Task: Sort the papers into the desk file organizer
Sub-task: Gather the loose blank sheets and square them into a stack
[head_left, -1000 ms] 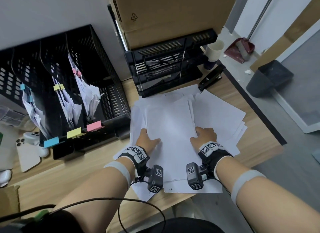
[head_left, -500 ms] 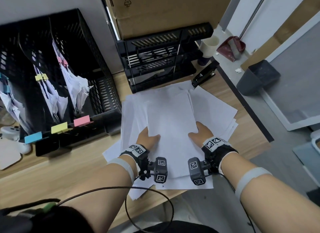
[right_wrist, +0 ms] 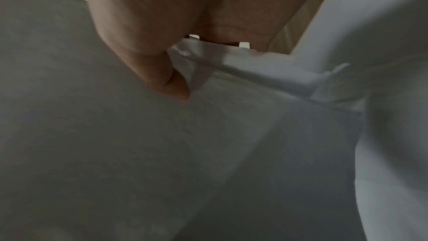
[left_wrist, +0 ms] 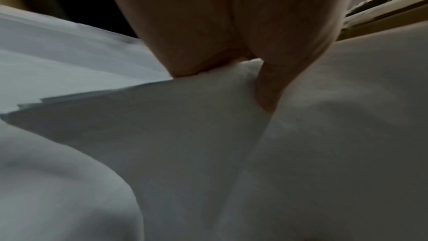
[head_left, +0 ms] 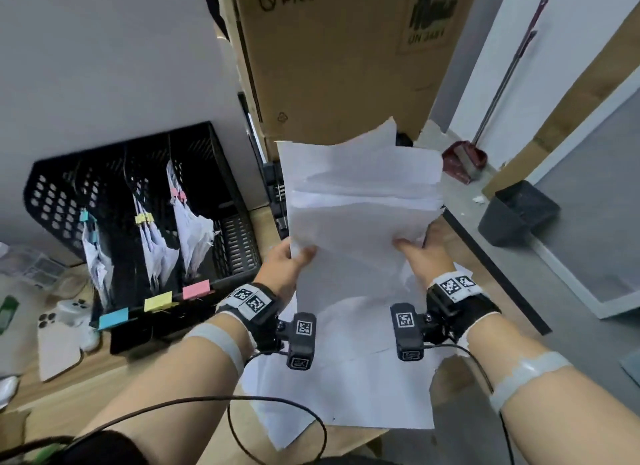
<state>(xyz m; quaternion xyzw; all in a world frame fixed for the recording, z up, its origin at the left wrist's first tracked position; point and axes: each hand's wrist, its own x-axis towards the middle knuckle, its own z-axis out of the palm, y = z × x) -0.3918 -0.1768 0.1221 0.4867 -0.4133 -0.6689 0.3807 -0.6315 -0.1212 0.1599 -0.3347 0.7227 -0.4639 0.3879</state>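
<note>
A loose stack of white papers [head_left: 360, 201] is held up off the desk, tilted toward me. My left hand [head_left: 294, 256] grips its left edge with the thumb [left_wrist: 266, 87] on top, and my right hand [head_left: 415, 250] grips the right edge, thumb [right_wrist: 162, 72] pressed on the top sheet. The papers [left_wrist: 185, 135] fill both wrist views [right_wrist: 208, 153]. More white sheets [head_left: 346, 388] stay flat on the desk below my wrists. The black mesh file organizer [head_left: 145, 201] stands at the left with clipped paper bundles in three slots, tagged blue, yellow and pink.
A large cardboard box [head_left: 339, 56] stands behind the papers. A black letter tray [head_left: 275, 194] is mostly hidden by them. A phone [head_left: 59, 340] and small items lie at the far left of the desk. A dark bin [head_left: 516, 211] and dustpan [head_left: 464, 159] sit on the floor right.
Both hands closed on the sides of the spread sheets and lifted a stack off the desk, tilting it upright. The camera view rose and turned upward.
</note>
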